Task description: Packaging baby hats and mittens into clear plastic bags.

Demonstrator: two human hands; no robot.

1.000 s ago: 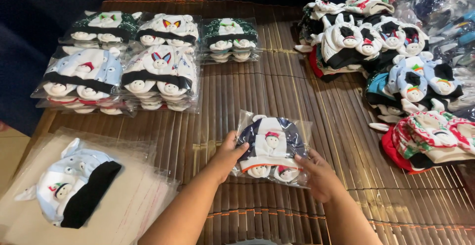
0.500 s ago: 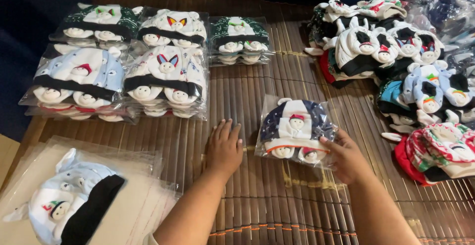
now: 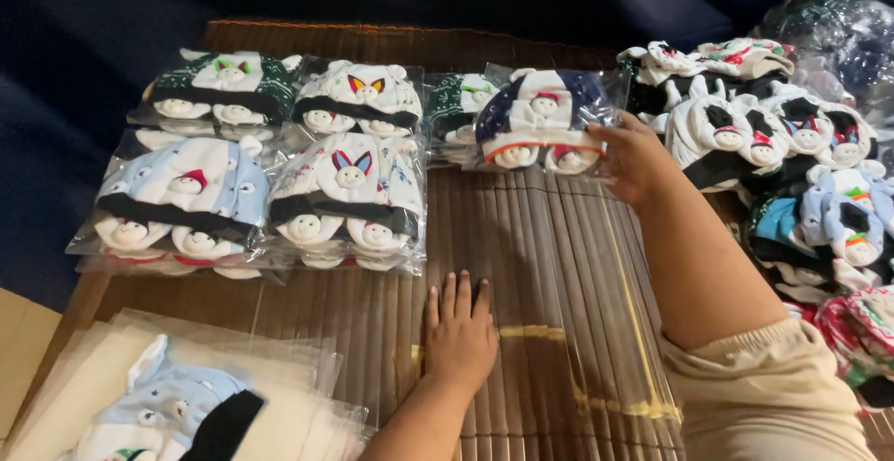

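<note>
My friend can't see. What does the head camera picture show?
A person's right hand holds a clear bag of navy and white baby hats beside stacked bagged hats on a bamboo mat. The left hand rests flat on the mat.

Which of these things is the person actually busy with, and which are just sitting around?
In use:
- right hand holding a navy bagged hat pack
- left hand flat on the bamboo mat
- bagged packs in rows, next to where the pack is held

Lying about:
- loose hats heap
- empty clear bags
- pale blue hat on them
</note>
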